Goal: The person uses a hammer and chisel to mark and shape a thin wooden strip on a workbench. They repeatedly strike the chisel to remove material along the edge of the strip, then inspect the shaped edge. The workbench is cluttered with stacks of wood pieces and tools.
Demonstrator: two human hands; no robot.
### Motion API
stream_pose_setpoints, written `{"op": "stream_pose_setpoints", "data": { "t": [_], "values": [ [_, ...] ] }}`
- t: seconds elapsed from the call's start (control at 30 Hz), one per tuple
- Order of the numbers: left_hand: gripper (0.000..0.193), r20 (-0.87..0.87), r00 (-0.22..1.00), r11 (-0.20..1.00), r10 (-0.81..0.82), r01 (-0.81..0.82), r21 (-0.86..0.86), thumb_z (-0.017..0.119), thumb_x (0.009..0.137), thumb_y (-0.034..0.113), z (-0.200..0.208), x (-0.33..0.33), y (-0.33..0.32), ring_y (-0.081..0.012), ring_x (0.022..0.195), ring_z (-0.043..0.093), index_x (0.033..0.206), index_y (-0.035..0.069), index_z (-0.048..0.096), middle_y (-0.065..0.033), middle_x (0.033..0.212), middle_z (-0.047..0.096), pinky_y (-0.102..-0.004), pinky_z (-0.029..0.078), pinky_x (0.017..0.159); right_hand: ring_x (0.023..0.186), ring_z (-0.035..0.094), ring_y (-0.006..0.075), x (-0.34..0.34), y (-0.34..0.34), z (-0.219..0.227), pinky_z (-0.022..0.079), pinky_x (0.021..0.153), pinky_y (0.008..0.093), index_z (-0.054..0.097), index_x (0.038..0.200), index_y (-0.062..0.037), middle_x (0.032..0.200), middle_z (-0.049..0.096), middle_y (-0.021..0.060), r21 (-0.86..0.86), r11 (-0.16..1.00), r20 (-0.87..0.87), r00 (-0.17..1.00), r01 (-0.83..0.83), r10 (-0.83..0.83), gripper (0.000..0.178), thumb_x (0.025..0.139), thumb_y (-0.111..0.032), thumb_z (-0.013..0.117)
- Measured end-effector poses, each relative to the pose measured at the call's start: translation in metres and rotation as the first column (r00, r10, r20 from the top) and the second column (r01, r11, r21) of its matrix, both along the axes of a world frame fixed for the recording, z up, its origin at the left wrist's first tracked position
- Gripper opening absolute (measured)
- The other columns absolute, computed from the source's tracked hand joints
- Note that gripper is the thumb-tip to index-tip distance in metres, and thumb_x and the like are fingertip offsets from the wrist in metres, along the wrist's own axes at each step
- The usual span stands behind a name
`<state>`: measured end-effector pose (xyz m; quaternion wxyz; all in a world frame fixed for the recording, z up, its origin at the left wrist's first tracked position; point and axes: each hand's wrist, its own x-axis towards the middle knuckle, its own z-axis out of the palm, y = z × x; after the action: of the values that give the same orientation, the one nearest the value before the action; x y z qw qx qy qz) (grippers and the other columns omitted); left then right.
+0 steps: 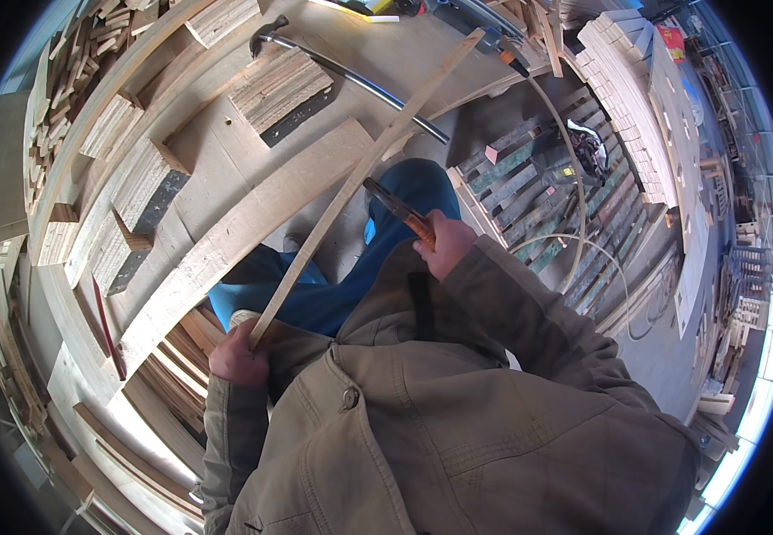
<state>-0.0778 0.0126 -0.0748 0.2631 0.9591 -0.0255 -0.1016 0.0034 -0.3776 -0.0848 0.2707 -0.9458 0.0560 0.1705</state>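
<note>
Wooden work surface (364, 49), left: blocks (284, 85) beside a curved board (239, 230). Left hand (239, 357) clenches the lower end of a long wooden strip (326, 223), slanting up across my view. Right hand (446, 242) grips orange-handled pincers (404, 214), tip at the strip; contact I cannot confirm. I judge: strip secured, tool work remaining.

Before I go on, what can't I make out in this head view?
In the head view:
Wooden strip: lower end hidden inside the left hand.
Orange-handled pliers: handle ends covered by the right hand.
Yellow-and-white object: cut off by the top edge.
Black-and-white bundle on the slatted pallet: too small to identify.
</note>
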Motion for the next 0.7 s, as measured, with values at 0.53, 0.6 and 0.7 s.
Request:
{"op": "stream_pose_setpoints", "data": {
  "t": [0.53,0.6,0.7],
  "values": [
    [0.032,-0.081,0.997,0.998,-0.01,0.016,0.066,0.076,0.086,0.024,-0.02,-0.004,-0.005,-0.0399,0.086,0.072,0.117,0.019,0.069,-0.0137,0.101,0.074,-0.0501,0.058,0.072,0.092,0.069,0.045,0.009,-0.007,0.003,0.054,0.081,0.0512,0.057,0.117,-0.006,0.095,0.071,0.0226,-0.021,0.999,-0.057,0.998,-0.037,0.036,0.032,0.093,-0.023,0.07],
    [0.031,-0.027,0.999,0.999,-0.022,0.024,0.047,0.076,0.087,0.026,-0.028,-0.007,-0.013,-0.0399,0.085,0.072,0.116,0.02,0.068,-0.0138,0.099,0.074,-0.0505,0.058,0.071,0.09,0.07,0.0434,-0.003,0.013,-0.007,0.054,0.081,0.0498,0.058,0.113,-0.0049,0.093,0.071,0.0222,0.082,0.994,-0.052,0.997,0.066,-0.062,0.029,0.092,-0.02,0.071],
    [0.03,-0.048,0.998,0.998,-0.028,0.03,0.053,0.075,0.087,0.027,-0.033,-0.007,-0.018,-0.0402,0.085,0.072,0.115,0.019,0.068,-0.0153,0.094,0.073,-0.0511,0.058,0.071,0.086,0.07,0.0388,-0.021,0.042,-0.022,0.053,0.079,0.0464,0.059,0.105,-0.0037,0.089,0.07,0.0201,0.312,0.92,-0.094,0.971,0.238,-0.22,0.023,0.091,-0.017,0.072]
  ]
}}
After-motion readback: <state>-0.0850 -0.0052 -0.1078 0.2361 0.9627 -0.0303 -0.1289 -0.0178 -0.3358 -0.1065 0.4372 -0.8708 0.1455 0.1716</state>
